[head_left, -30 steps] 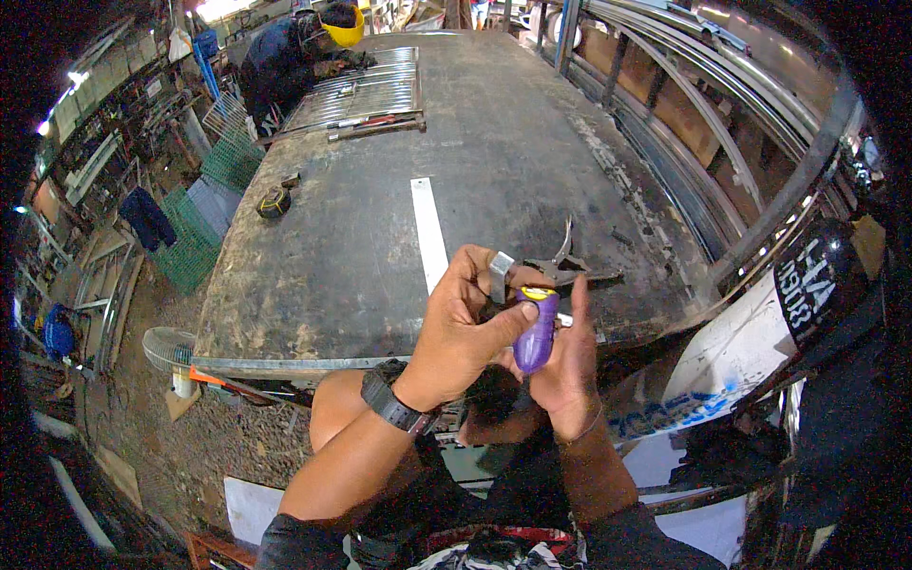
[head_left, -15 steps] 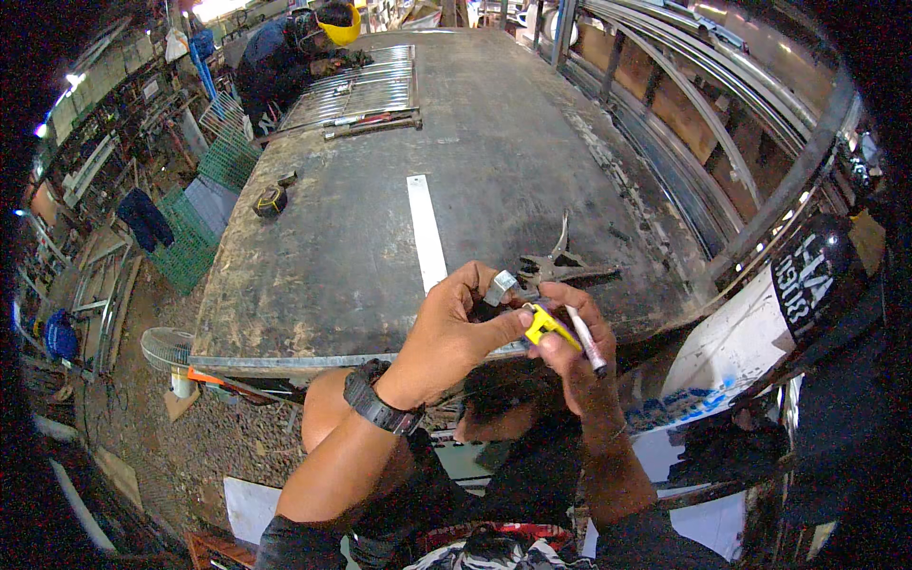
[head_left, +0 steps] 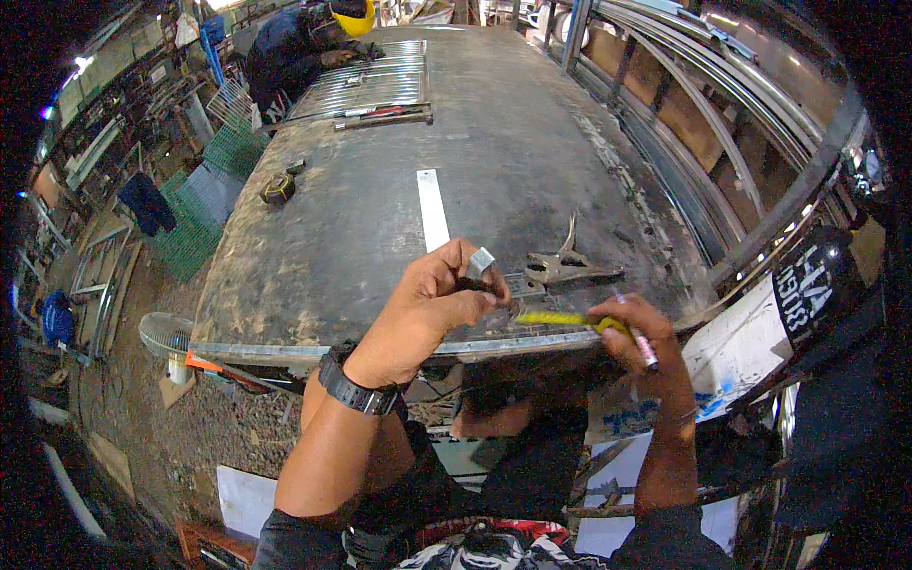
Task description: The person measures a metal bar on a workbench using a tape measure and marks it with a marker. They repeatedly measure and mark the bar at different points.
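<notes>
My left hand is closed around a short piece of silvery metal whose squared end shows above the fingers; the rest is hidden in the grip. To its right, my right hand grips a small yellow tape measure with the fingertips. A yellow blade, smeared by motion, stretches from it toward the left hand. Also tucked in the right hand is a white marker pen with a dark end. Just beyond both hands, locking pliers lie on the dark worktable.
A flat white strip lies beyond my left hand. Another tape measure rests near the table's left edge. A co-worker bends over a metal grille at the far left. A gas cylinder and metal bars border the right.
My right hand has moved right, away from the left, with the tape measure and marker; the yellow blade now spans part of the gap. My left hand has shifted slightly left and up.
</notes>
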`<control>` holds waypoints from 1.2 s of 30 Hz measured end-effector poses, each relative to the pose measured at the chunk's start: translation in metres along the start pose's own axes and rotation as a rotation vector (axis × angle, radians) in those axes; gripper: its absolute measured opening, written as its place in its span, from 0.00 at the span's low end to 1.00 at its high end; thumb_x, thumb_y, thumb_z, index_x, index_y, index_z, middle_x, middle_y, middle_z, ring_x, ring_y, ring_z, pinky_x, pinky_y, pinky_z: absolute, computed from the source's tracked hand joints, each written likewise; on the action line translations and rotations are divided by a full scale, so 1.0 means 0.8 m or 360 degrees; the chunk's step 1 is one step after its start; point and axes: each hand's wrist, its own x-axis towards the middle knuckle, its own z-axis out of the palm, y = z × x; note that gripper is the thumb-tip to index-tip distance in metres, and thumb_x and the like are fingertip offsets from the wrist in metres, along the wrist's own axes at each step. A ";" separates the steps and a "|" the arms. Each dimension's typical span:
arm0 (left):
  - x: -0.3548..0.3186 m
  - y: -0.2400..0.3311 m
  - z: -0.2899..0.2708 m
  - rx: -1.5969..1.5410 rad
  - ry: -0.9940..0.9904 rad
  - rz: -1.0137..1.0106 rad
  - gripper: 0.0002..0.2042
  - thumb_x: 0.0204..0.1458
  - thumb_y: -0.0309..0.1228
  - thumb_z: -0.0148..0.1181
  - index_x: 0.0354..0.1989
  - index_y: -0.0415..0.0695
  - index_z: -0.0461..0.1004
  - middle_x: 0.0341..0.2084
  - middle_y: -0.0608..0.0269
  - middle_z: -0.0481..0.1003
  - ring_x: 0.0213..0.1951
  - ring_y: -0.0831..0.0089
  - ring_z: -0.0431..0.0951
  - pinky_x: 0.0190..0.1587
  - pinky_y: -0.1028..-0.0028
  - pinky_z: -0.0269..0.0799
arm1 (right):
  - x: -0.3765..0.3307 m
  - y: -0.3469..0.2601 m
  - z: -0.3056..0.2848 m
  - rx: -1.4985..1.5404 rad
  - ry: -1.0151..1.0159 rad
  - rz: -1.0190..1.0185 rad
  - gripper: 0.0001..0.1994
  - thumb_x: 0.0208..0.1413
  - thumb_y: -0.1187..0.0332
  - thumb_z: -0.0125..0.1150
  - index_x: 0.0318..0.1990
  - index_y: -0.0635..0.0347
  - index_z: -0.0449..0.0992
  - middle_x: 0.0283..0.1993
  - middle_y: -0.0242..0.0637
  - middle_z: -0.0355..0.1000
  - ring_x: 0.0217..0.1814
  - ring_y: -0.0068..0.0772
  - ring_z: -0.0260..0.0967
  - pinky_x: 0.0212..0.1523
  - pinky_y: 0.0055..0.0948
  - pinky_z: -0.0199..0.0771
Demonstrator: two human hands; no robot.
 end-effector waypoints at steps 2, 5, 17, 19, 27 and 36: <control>-0.002 0.002 -0.002 -0.0033 -0.0031 -0.0083 0.08 0.57 0.26 0.61 0.44 0.39 0.76 0.35 0.63 0.78 0.35 0.77 0.74 0.41 0.75 0.70 | 0.004 -0.006 -0.011 0.0015 0.0136 0.0045 0.14 0.60 0.66 0.61 0.50 0.62 0.81 0.41 0.42 0.75 0.46 0.37 0.74 0.51 0.34 0.71; -0.005 0.001 0.001 -0.0161 -0.0141 -0.0195 0.09 0.62 0.30 0.58 0.45 0.37 0.76 0.34 0.62 0.77 0.32 0.76 0.74 0.38 0.75 0.70 | 0.015 -0.024 -0.027 -0.0164 0.0252 -0.0027 0.14 0.60 0.66 0.60 0.50 0.63 0.81 0.39 0.43 0.74 0.43 0.39 0.73 0.48 0.34 0.71; -0.005 -0.008 -0.003 -0.0136 -0.0175 -0.0133 0.07 0.63 0.27 0.58 0.47 0.40 0.75 0.30 0.64 0.77 0.29 0.78 0.76 0.32 0.76 0.70 | 0.037 -0.065 -0.042 -0.0533 -0.0039 -0.0141 0.12 0.55 0.67 0.65 0.46 0.61 0.82 0.37 0.49 0.73 0.37 0.51 0.74 0.40 0.42 0.74; -0.006 -0.009 -0.003 -0.0109 -0.0170 -0.0133 0.07 0.63 0.27 0.59 0.46 0.41 0.75 0.30 0.65 0.78 0.29 0.78 0.75 0.32 0.77 0.70 | 0.035 -0.065 -0.040 -0.0563 -0.0021 -0.0189 0.12 0.55 0.67 0.65 0.46 0.60 0.82 0.37 0.48 0.73 0.38 0.51 0.74 0.39 0.42 0.74; -0.002 -0.007 -0.004 0.0001 -0.0246 -0.0099 0.07 0.62 0.26 0.60 0.47 0.40 0.76 0.31 0.67 0.78 0.28 0.81 0.72 0.33 0.79 0.68 | 0.035 -0.068 -0.043 -0.0615 -0.0025 -0.0155 0.13 0.55 0.65 0.66 0.46 0.57 0.82 0.34 0.46 0.71 0.37 0.51 0.74 0.38 0.43 0.73; -0.010 0.010 -0.016 0.0341 -0.0165 -0.0029 0.11 0.61 0.24 0.60 0.50 0.37 0.79 0.37 0.68 0.80 0.40 0.77 0.76 0.48 0.76 0.70 | 0.040 -0.064 -0.066 -0.0456 -0.0424 -0.0103 0.12 0.55 0.64 0.65 0.44 0.58 0.84 0.36 0.46 0.76 0.39 0.51 0.76 0.42 0.43 0.75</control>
